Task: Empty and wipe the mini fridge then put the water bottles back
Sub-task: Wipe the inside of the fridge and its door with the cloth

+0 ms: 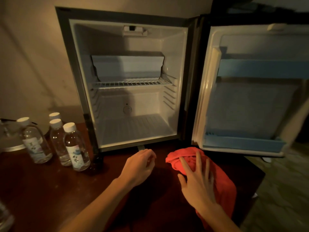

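The mini fridge (pixel 83 67) stands open on a dark wooden table (pixel 41 190), with nothing on its wire shelf (pixel 132 83) or floor. Its door (pixel 250 97) is swung wide to the right. Several water bottles (pixel 75 148) with white caps stand on the table left of the fridge. A red cloth (pixel 224 181) lies bunched on the table in front of the door. My right hand (pixel 197 180) rests flat on the cloth, fingers spread and straight. My left hand (pixel 138 164) hovers before the fridge's lower edge, fingers loosely curled, holding nothing.
A round pale object (pixel 11 144) sits at the far left behind the bottles. The table's right edge (pixel 257 186) drops off to a patterned floor (pixel 284 190). The door's blue lower rack (pixel 242 142) overhangs the cloth's far end.
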Tool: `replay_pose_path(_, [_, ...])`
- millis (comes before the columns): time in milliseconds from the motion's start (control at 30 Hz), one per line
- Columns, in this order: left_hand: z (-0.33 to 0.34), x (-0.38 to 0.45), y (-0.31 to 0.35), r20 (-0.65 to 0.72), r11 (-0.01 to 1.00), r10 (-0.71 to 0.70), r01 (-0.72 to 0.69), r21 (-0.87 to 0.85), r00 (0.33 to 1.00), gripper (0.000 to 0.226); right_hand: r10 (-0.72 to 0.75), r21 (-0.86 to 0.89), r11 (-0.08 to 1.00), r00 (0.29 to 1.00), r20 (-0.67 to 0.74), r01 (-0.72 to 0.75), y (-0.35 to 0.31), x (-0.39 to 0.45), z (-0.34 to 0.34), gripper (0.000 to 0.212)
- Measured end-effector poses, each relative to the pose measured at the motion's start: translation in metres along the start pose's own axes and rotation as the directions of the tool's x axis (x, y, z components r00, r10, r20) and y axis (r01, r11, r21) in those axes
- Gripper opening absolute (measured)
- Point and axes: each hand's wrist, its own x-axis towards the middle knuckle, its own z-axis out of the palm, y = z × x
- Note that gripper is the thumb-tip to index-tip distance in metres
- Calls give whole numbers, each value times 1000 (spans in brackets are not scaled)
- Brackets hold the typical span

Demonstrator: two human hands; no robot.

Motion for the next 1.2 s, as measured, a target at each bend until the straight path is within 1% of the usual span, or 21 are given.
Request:
replay_pose_path(133, [5, 1, 9, -11, 999, 33, -33, 6, 999, 13, 8, 16, 1000, 1000, 25, -8, 1, 5, -5, 62])
replay_pose_path(267, [15, 4, 18, 14, 999, 52, -52, -5, 999, 16, 7, -10, 1000, 999, -35, -7, -2, 15, -12, 76])
replay_pose_path(367, [24, 7, 22, 30, 997, 75, -74, -32, 997, 23, -54, 99, 993, 997, -50, 59, -10, 16, -8, 75])
replay_pose_path(433, [30, 10, 21, 43, 995, 88, -85, -57, 995, 39, -100, 222, 968, 991, -85, 116, -14, 14, -3, 71])
replay_pose_path(500, [33, 12, 18, 78, 993, 89, -83, -79, 993, 67, -79, 456, 878, 984, -163, 146, -19, 17, -3, 58])
replay_pose_path(567, [32, 13, 17, 158, 991, 89, -72, -114, 983, 100, 28, 701, 706, 986, -162, 95, -27, 26, -7, 43])
replay_pose_path(600, [32, 13, 18, 182, 987, 89, -62, -151, 979, 113, 59, 780, 621, 989, -139, 73, -33, 31, -7, 39])
replay_pose_path(667, [30, 11, 16, 154, 975, 63, -27, -222, 986, 129, 21, 844, 531, 994, -106, 79, -48, 39, -4, 30])
replay_pose_path(700, [30, 10, 13, 130, 972, 38, -6, -235, 991, 133, -26, 860, 503, 996, -85, 87, -56, 40, -4, 28])
replay_pose_path(767, [30, 6, 6, 85, 980, -19, 35, -195, 996, 131, -101, 885, 455, 993, -57, 97, -63, 41, -1, 29])
replay_pose_path(833, [30, 3, -1, 12, 989, -71, 72, -127, 997, 117, -162, 905, 414, 986, -30, 96, -65, 42, -3, 25])
replay_pose_path(867, [30, 3, -3, -21, 988, -100, 97, -124, 995, 109, -195, 909, 406, 981, -14, 94, -67, 42, -6, 21])
replay_pose_path(933, [26, 3, -6, -50, 977, -139, 129, -167, 989, 99, -242, 909, 405, 970, 2, 99, -71, 43, -11, 18])
replay_pose_path(967, [23, 3, -9, -53, 974, -137, 125, -190, 989, 94, -259, 902, 418, 966, 3, 109, -72, 42, -14, 23])
replay_pose_path(1000, [18, 4, -12, -54, 973, -125, 112, -200, 991, 87, -284, 883, 452, 959, 8, 126, -74, 40, -15, 33])
replay_pose_path(1033, [14, 3, -16, -51, 977, -110, 98, -192, 993, 81, -323, 853, 501, 946, 30, 143, -75, 37, -18, 49])
replay_pose_path(1067, [9, 2, -20, -44, 983, -97, 89, -161, 994, 77, -359, 808, 569, 930, 77, 152, -75, 35, -19, 72])
replay_pose_path(1100, [5, 1, -25, -41, 991, -84, 79, -112, 996, 77, -390, 749, 643, 910, 142, 159, -73, 32, -18, 96])
replay_pose_path(1133, [1, -1, -30, -36, 996, -76, 74, -58, 996, 79, -407, 666, 725, 889, 212, 173, -71, 29, -18, 114])
replay_pose_path(1167, [-3, -4, -36, -31, 997, -74, 73, -14, 997, 81, -417, 560, 801, 869, 268, 212, -67, 25, -16, 124])
replay_pose_path(1200, [-6, -7, -41, -30, 997, -76, 76, 16, 997, 83, -431, 450, 850, 854, 292, 275, -63, 22, -14, 127])
